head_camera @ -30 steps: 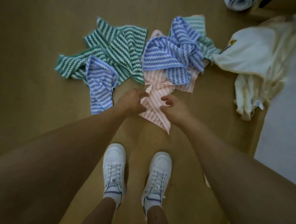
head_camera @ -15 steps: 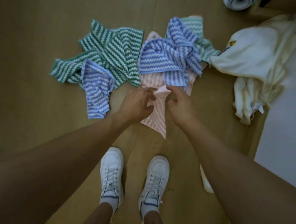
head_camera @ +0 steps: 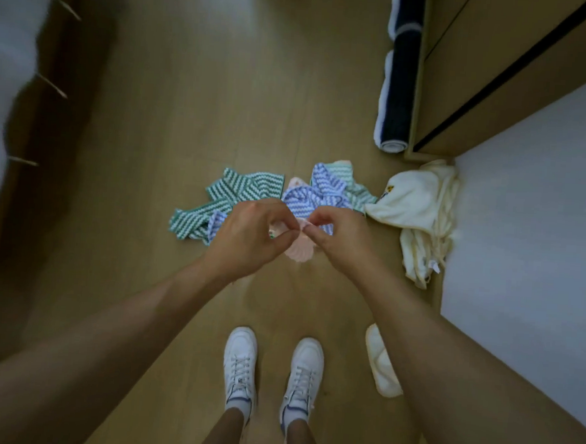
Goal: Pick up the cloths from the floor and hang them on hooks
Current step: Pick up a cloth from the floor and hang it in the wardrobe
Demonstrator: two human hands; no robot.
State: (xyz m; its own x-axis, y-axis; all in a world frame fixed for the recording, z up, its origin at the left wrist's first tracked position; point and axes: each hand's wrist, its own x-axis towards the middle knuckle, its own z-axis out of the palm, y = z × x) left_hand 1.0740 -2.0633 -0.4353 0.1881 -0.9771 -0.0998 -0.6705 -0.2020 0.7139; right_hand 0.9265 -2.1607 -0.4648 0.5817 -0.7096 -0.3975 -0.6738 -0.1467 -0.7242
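Hands: left (head_camera: 249, 234) and right (head_camera: 338, 240) both pinching pink cloth (head_camera: 298, 251), holding it above floor (head_camera: 188, 112) | striped cloths (head_camera: 249, 188) lying heaped beyond, mid-floor | hooks (head_camera: 51, 85) sticking out at left edge

pink cloth (head_camera: 298, 251): mostly hidden behind the left hand (head_camera: 249, 234) and right hand (head_camera: 340, 240); only a bunched lower fold shows between them.
fingers (head_camera: 285, 235): tips curl inward over the pink cloth; exact contact points cannot be told.
blue cloth (head_camera: 306, 202): near edge covered by both hands.
green cloth (head_camera: 231, 197): right end covered by the left hand.
left wall area (head_camera: 9, 67): motion-blurred; three thin pegs (head_camera: 51, 85) there are indistinct.
rolled dark mat (head_camera: 397, 91): far end cut off by the top edge.
forearms: cut off by the bottom and side edges.
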